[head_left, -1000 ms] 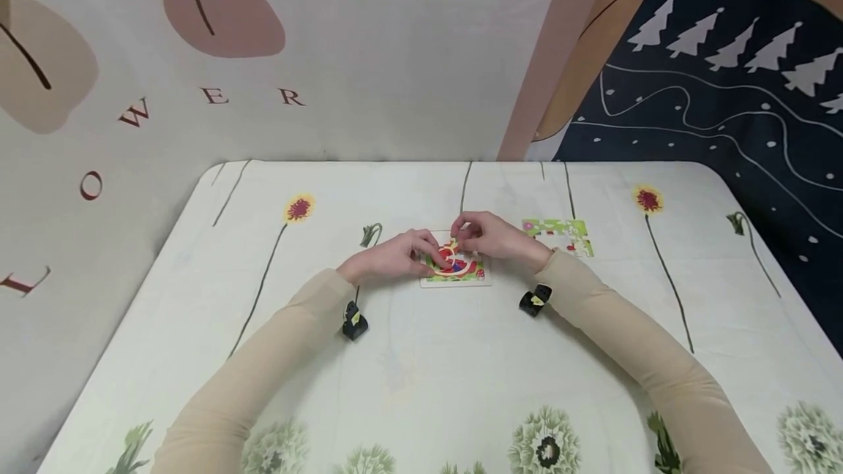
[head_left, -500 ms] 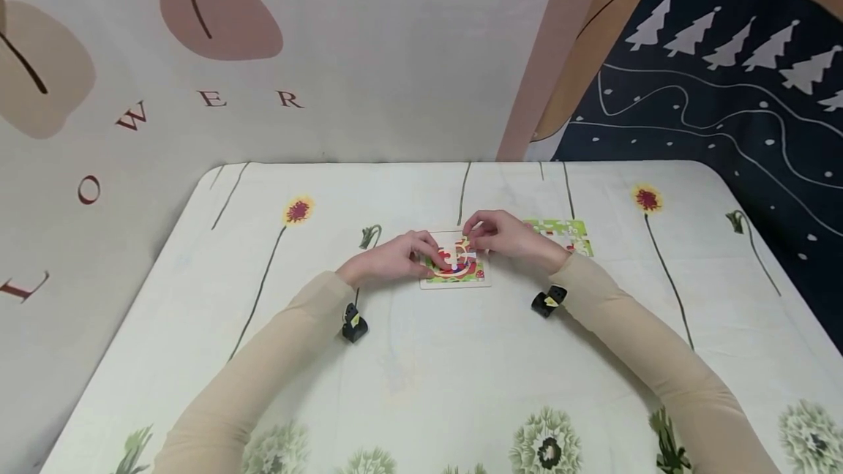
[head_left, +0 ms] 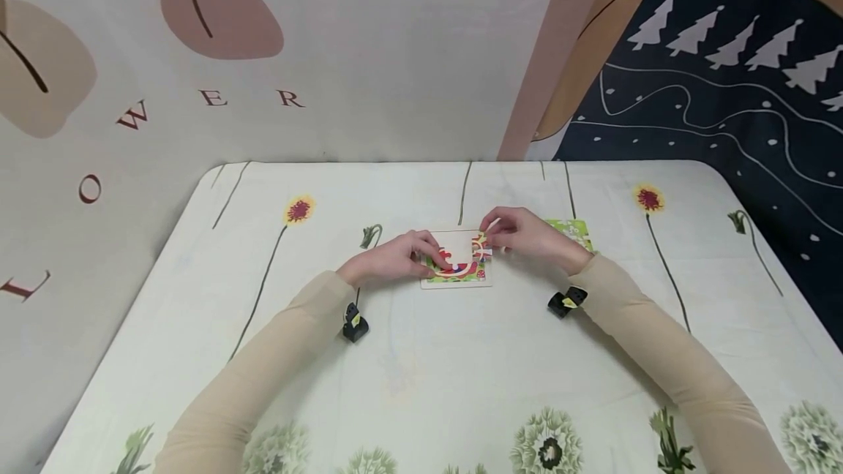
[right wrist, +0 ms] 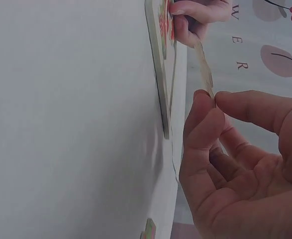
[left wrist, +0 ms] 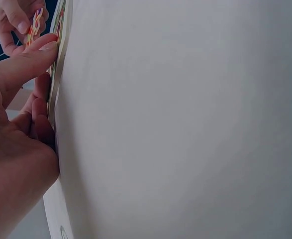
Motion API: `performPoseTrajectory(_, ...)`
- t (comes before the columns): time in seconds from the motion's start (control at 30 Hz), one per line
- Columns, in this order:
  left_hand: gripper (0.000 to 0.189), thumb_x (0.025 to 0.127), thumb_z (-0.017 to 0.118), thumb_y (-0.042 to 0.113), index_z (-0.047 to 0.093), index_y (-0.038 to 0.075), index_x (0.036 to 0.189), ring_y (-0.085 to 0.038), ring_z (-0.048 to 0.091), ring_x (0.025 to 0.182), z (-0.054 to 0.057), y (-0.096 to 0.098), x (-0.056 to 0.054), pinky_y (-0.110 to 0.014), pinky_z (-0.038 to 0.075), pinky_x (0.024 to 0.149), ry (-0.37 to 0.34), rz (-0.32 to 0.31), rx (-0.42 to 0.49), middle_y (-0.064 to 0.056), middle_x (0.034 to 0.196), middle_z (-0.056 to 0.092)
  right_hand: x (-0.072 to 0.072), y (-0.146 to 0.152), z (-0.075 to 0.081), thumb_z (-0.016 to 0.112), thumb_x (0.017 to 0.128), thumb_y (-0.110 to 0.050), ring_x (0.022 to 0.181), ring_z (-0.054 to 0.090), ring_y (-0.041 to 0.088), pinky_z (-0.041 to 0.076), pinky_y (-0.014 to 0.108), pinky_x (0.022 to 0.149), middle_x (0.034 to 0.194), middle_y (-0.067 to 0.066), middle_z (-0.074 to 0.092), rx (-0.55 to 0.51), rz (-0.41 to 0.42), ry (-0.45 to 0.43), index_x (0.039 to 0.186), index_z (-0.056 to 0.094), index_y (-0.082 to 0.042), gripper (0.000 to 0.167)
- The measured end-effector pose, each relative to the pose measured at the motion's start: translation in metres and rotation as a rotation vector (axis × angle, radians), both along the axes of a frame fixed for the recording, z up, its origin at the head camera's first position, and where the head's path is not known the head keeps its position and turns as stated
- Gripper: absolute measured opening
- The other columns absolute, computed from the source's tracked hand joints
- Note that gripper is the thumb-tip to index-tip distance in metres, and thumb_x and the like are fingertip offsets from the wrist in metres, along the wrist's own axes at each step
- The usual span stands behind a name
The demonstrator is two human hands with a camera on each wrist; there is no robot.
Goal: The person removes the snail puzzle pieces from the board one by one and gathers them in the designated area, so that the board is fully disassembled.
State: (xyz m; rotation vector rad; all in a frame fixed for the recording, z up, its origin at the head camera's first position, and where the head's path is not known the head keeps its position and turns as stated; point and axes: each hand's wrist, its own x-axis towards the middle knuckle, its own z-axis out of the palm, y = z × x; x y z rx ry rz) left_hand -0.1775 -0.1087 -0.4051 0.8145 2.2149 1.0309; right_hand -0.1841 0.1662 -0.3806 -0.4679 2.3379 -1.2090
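A square jigsaw puzzle board (head_left: 454,285) with a pale rim lies flat on the table, several printed red and green pieces in its lower part and a bare pale area in its upper part. My left hand (head_left: 396,254) rests on its left side, fingertips touching the pieces. My right hand (head_left: 523,231) pinches a red and yellow puzzle piece (head_left: 481,247) between thumb and fingers over the board's right edge. In the right wrist view this thin puzzle piece (right wrist: 204,67) is held tilted, above and apart from the board (right wrist: 160,84). Whether it is several joined pieces, I cannot tell.
More green puzzle pieces (head_left: 574,231) lie right of the board, partly behind the right hand and wrist. A white flower-print cloth (head_left: 421,371) covers the table. Behind its far edge hangs a printed curtain (head_left: 395,93).
My right hand has moved right, drawing the red and yellow puzzle piece away from the board's middle and baring a pale area there. My left hand has stayed in place.
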Motion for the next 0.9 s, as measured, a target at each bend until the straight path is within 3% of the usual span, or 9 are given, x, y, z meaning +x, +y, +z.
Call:
performPoseTrajectory(0.57, 0.026, 0.088, 0.068, 0.003, 0.076, 0.008, 0.112, -0.023, 0.043, 0.116, 0.002, 0.0, 0.003, -0.03, 0.038, 0.091, -0.009, 0.01, 0.0, -0.01, 0.124, 0.057, 0.003, 0.03, 0.007, 0.057, 0.097, -0.005, 0.083, 0.062, 0.014, 0.051, 0.027, 0.071, 0.106, 0.022, 0.068, -0.009, -0.022, 0.031, 0.116, 0.059, 0.003, 0.021)
performPoseTrajectory(0.9, 0.025, 0.088, 0.069, 0.004, 0.076, 0.008, 0.111, -0.022, 0.043, 0.116, 0.004, -0.001, 0.004, -0.03, 0.038, 0.091, 0.003, 0.012, 0.001, -0.008, 0.122, 0.057, 0.007, 0.05, 0.012, 0.058, 0.097, -0.007, 0.083, 0.061, 0.016, 0.051, 0.028, 0.073, 0.111, 0.023, 0.067, 0.018, -0.075, 0.033, 0.117, 0.06, 0.002, 0.022)
